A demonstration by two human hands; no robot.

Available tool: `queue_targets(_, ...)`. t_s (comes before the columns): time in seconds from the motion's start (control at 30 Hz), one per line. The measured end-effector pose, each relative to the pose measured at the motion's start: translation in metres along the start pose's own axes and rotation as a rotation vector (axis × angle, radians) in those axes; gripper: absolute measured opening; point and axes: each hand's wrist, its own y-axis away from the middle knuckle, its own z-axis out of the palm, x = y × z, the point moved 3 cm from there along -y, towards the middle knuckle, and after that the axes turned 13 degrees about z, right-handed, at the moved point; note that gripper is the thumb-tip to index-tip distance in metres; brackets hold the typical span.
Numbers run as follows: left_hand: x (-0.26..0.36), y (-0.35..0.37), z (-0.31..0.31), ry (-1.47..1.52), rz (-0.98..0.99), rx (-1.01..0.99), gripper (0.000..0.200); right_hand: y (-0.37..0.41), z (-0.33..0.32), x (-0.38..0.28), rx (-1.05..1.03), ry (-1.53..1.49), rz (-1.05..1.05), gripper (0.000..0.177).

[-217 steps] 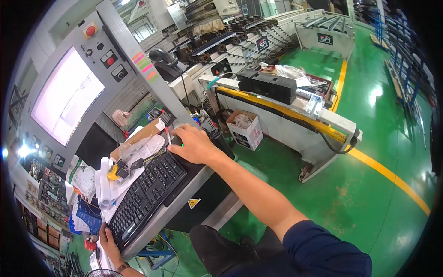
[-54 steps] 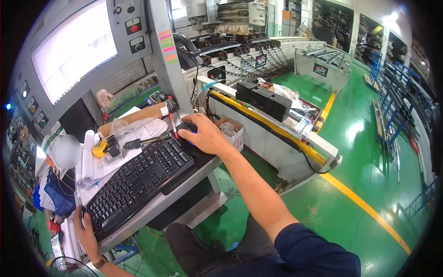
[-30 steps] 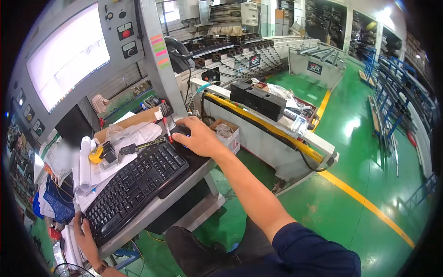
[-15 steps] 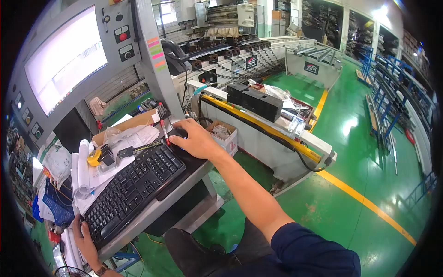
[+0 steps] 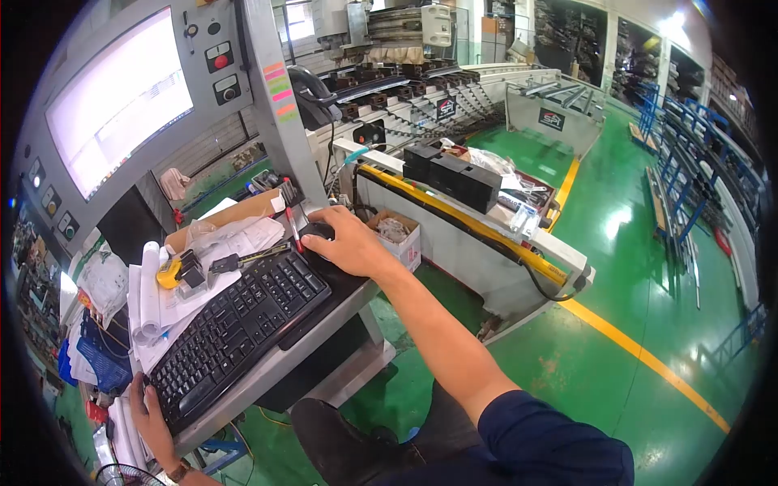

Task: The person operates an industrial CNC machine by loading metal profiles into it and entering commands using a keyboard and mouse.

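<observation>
My right hand (image 5: 350,243) is curled over a black computer mouse (image 5: 319,231) at the far right end of the console shelf; the palm hides most of the mouse. A red and white pen (image 5: 292,227) lies just left of those fingers. Along the shelf sits a black keyboard (image 5: 239,330). At its near left corner rests my left hand (image 5: 154,425), fingers stretched out and holding nothing. Above the shelf, a lit monitor (image 5: 121,97) shows a washed-out window whose text I cannot read.
Behind the keyboard lie rolled papers (image 5: 148,292), a yellow tape measure (image 5: 170,274) and a caliper-like tool (image 5: 247,257). Control knobs and a red button (image 5: 220,61) flank the monitor. A machine beam with a yellow strip (image 5: 462,212) stands to the right, above green floor.
The view has shifted slightly, so the scene sits a little right and down. My right hand stays on the mouse, my left by the keyboard. The monitor's content looks slightly different.
</observation>
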Motion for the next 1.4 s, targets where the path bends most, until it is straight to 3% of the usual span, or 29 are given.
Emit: queue_targets(1.4,0.005,0.001,-0.001,0.001,0.003,-0.016,0.066,0.001,-0.001,-0.001,0.003,-0.013,0.029,0.062)
